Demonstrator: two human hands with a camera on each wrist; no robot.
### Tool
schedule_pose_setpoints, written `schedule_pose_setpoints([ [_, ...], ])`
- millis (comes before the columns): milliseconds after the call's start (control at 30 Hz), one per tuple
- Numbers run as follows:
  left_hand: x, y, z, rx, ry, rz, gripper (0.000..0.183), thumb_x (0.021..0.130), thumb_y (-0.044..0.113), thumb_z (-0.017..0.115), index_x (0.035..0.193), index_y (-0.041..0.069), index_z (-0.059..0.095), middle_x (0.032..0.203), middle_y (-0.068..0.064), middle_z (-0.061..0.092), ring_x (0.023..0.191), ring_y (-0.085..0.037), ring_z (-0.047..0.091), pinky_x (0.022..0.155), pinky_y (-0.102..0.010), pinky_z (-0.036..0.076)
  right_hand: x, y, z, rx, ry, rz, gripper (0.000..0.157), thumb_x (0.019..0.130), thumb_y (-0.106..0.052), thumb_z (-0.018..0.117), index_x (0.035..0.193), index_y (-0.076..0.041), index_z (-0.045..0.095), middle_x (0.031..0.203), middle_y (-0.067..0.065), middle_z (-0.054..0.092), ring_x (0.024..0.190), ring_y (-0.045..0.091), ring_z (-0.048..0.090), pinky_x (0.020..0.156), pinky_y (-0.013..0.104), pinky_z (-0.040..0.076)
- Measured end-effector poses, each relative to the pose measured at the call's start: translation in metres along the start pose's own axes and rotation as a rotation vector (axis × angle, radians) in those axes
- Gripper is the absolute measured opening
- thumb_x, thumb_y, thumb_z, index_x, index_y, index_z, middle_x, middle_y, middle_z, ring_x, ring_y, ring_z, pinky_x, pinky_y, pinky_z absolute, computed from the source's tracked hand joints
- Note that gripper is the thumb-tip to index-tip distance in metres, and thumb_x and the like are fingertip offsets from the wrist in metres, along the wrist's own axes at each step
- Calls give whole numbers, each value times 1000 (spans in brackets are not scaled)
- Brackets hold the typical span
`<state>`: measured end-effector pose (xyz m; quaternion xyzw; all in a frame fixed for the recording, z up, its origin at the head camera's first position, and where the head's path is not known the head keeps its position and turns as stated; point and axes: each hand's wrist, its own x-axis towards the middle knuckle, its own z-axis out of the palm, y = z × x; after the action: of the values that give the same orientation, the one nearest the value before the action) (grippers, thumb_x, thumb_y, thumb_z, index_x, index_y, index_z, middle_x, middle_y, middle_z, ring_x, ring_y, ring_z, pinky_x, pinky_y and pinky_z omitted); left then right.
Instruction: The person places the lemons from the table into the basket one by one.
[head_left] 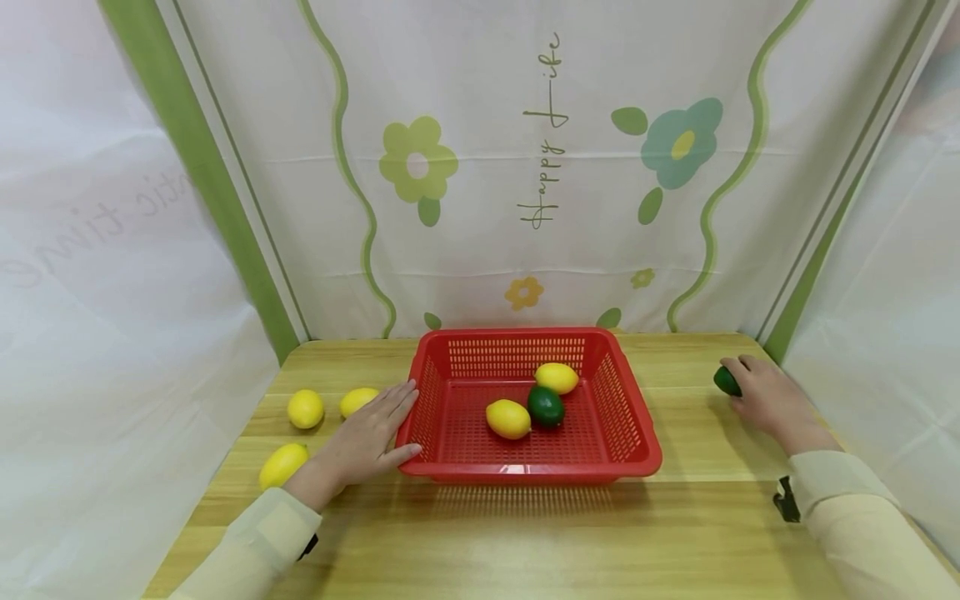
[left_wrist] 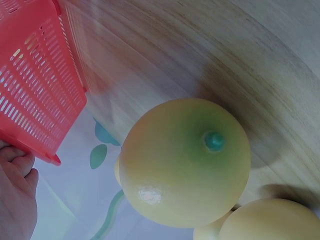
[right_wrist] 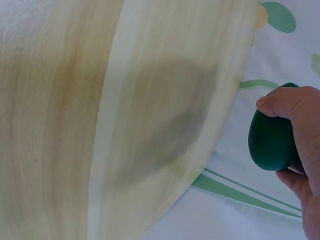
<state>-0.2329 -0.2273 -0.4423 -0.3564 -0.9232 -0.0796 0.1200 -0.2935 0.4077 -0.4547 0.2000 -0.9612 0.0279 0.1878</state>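
My left hand (head_left: 367,442) rests with straight fingers on the left rim of a red plastic basket (head_left: 461,473). In the left wrist view, its fingertips touch the rim at the lower left, and a lemon (left_wrist: 185,162) shows large in the middle. At the far right, my right hand (head_left: 776,404) holds a dark green lime (head_left: 727,381). The right wrist view shows thumb and fingers pinching this lime (right_wrist: 272,140) above the table. Inside the basket lie two yellow lemons (head_left: 508,419) and another dark green lime (head_left: 546,406), close together.
Left of the basket, three lemons (head_left: 305,409) lie on the wooden table (head_left: 480,550), some near my left forearm. A white printed curtain (head_left: 465,250) hangs behind the table, with white sheets (head_left: 112,333) at both sides.
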Motion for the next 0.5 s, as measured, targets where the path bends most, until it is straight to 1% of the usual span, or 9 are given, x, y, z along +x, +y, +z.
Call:
schedule_pose_setpoints([
  [133, 0, 0, 0, 0, 1, 0, 78, 95, 46, 56, 148, -6, 33, 155, -19, 29, 142, -31, 27, 115, -45, 23, 2, -2, -3, -9, 50, -36, 61, 67, 1, 78, 122, 10, 51, 101, 33, 54, 80, 44, 56, 62, 55, 49],
  [300, 0, 0, 0, 0, 4, 2, 78, 94, 46, 57, 148, -6, 33, 154, -19, 29, 142, -31, 27, 115, -45, 23, 3, -4, -6, -38, 119, -59, 61, 63, 4, 78, 118, 10, 52, 96, 32, 53, 74, 44, 55, 58, 55, 48],
  [500, 0, 0, 0, -3, 12, 7, 78, 94, 45, 57, 147, -6, 33, 154, -20, 30, 142, -31, 28, 114, -46, 24, 7, -12, -14, -63, 193, -86, 63, 60, 5, 78, 117, 9, 53, 101, 33, 52, 77, 47, 54, 60, 57, 47],
])
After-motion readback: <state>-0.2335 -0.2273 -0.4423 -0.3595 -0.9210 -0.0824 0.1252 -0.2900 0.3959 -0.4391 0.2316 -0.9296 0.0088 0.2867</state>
